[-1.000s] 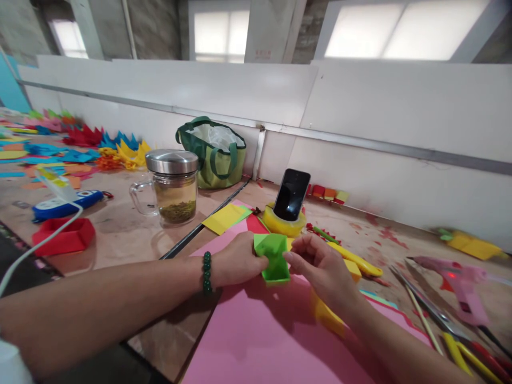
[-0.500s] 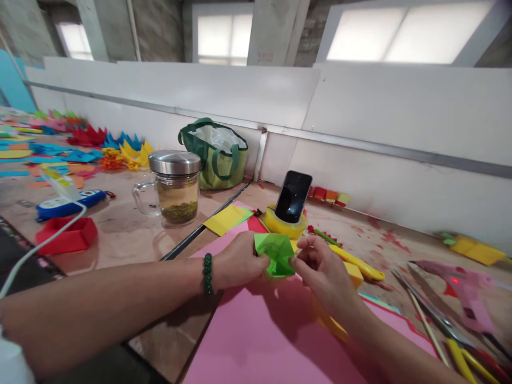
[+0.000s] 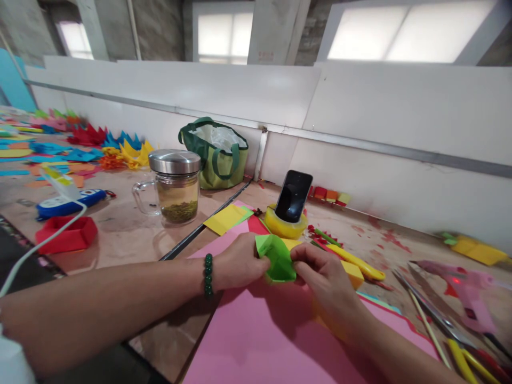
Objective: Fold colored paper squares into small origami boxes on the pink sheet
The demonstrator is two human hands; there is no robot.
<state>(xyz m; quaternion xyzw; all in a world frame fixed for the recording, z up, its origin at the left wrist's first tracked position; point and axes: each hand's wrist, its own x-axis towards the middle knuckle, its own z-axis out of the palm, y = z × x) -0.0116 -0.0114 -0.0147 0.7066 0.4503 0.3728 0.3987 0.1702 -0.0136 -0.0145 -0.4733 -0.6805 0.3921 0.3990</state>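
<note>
A small bright green folded paper piece (image 3: 279,260), hollow like a little box, is held above a large pink paper sheet (image 3: 264,336). My left hand (image 3: 242,260) grips its left side, thumb on the near edge. The thumb and fingers of my right hand (image 3: 320,269) pinch its right edge. Just beyond, a dark phone (image 3: 295,196) leans upright in a yellow tape roll (image 3: 285,224). Beside my right hand lie a yellow folded paper piece (image 3: 352,273) and a yellow-handled tool (image 3: 360,263), partly hidden.
A lidded glass mug of tea (image 3: 178,194) stands left, before a green bag (image 3: 224,160). On the right lie a pink glue gun (image 3: 460,293) and scissors (image 3: 444,320). A red paper box (image 3: 66,234) sits far left. Yellow and green sheets (image 3: 226,218) lie behind my left hand.
The right side of the green paper has been drawn inward, narrowing its opening. My right fingers have closed in on that edge; my left hand has stayed in nearly the same place.
</note>
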